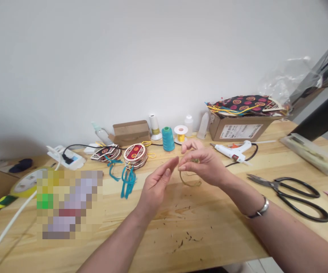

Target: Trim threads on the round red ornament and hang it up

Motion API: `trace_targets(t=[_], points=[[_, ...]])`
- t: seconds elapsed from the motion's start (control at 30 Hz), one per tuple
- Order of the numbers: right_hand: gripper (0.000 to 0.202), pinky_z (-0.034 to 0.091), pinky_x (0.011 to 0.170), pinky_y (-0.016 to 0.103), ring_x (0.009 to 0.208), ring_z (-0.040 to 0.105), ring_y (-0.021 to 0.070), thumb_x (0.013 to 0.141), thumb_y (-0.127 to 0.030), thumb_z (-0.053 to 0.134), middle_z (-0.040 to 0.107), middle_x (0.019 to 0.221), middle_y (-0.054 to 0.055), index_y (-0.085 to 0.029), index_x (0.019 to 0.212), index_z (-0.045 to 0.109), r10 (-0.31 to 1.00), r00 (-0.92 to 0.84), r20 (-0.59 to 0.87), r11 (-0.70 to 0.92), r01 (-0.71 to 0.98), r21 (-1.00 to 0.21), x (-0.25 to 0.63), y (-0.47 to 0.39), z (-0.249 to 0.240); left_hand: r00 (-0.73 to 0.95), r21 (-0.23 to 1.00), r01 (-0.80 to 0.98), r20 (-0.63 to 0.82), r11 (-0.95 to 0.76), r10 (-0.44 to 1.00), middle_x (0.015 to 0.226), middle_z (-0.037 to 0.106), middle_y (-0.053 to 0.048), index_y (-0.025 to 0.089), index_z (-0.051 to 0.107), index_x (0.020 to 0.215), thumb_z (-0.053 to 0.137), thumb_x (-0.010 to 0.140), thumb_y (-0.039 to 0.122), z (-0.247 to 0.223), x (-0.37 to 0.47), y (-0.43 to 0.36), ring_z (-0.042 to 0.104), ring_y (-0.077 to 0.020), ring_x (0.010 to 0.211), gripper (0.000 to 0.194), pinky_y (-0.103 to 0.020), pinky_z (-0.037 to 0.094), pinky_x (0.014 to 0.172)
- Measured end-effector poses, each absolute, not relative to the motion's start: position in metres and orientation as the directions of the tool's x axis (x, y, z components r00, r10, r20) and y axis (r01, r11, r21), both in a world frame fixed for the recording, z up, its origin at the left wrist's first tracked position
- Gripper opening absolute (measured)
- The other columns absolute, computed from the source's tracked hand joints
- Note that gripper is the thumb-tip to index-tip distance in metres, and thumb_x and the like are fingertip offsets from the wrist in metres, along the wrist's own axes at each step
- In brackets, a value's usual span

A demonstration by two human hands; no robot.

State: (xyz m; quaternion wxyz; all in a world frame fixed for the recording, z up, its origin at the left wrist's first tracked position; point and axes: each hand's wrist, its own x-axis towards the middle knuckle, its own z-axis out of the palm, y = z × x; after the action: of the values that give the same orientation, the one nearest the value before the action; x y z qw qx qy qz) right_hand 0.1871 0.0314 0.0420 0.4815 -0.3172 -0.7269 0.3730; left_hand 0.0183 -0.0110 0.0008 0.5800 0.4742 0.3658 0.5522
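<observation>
Both hands meet above the worktop (181, 235): my right hand (206, 163) pinches a looped olive cord (191, 181); left hand (156, 184) is open beside it. Knot unfinished, I judge.

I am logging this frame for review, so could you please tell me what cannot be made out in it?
Head view only:
- Pixelated patch: masks whatever lies there on the table.
- Olive cord: its upper end is hidden inside the right hand; whether the left hand touches it is unclear.
- Cardboard box label: too small to read.
- Clear tray: contents blurred.
- White tube: cut off by the left edge.
</observation>
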Motion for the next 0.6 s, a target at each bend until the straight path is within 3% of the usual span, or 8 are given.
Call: trace_targets(t=[0.13, 0.27, 0.37, 0.6], points=[[0.008, 0.033, 0.093, 0.042, 0.095, 0.048, 0.0191, 0.071, -0.027, 0.073, 0.052, 0.090, 0.003, -0.024, 0.063, 0.072, 0.817, -0.349, 0.460, 0.541, 0.184, -0.821, 0.179, 0.032, 0.032, 0.230, 0.896, -0.437, 0.028, 0.077, 0.973, 0.102, 0.069, -0.009, 0.020, 0.069, 0.105, 0.059, 0.083, 0.032, 0.001, 0.021, -0.013, 0.063, -0.0183, 0.090, 0.027, -0.037, 0.045, 0.088], [0.009, 0.033, 0.091, 0.041, 0.095, 0.049, 0.0191, 0.071, -0.023, 0.073, 0.053, 0.088, 0.003, -0.023, 0.062, 0.071, 0.839, -0.325, 0.436, 0.518, 0.231, -0.824, 0.179, 0.035, 0.028, 0.226, 0.919, -0.381, -0.015, 0.102, 0.974, 0.081, 0.066, -0.006, 0.015, 0.071, 0.093, 0.059, 0.083, 0.032, 0.004, 0.021, -0.014, 0.048, -0.0074, 0.056, 0.023, -0.026, 0.043, 0.059], [0.009, 0.034, 0.090, 0.040, 0.093, 0.050, 0.0182, 0.071, -0.021, 0.072, 0.054, 0.088, 0.003, -0.022, 0.062, 0.071, 0.850, -0.315, 0.423, 0.501, 0.230, -0.835, 0.179, 0.036, 0.027, 0.199, 0.925, -0.362, -0.043, 0.114, 0.979, 0.072, 0.062, -0.003, 0.014, 0.071, 0.093, 0.063, 0.080, 0.032, 0.004, 0.021, -0.014, 0.036, -0.0043, 0.049, 0.023, -0.022, 0.033, 0.049], [0.012, 0.037, 0.087, 0.038, 0.091, 0.050, 0.0182, 0.071, -0.031, 0.072, 0.054, 0.086, 0.003, -0.022, 0.063, 0.070, 0.869, -0.316, 0.381, 0.448, 0.176, -0.876, 0.177, 0.035, 0.025, 0.135, 0.936, -0.315, -0.117, 0.155, 0.984, 0.061, 0.059, 0.000, 0.013, 0.072, 0.089, 0.070, 0.071, 0.036, 0.002, 0.021, -0.011, 0.030, -0.0029, 0.044, 0.029, -0.021, 0.021, 0.043]])
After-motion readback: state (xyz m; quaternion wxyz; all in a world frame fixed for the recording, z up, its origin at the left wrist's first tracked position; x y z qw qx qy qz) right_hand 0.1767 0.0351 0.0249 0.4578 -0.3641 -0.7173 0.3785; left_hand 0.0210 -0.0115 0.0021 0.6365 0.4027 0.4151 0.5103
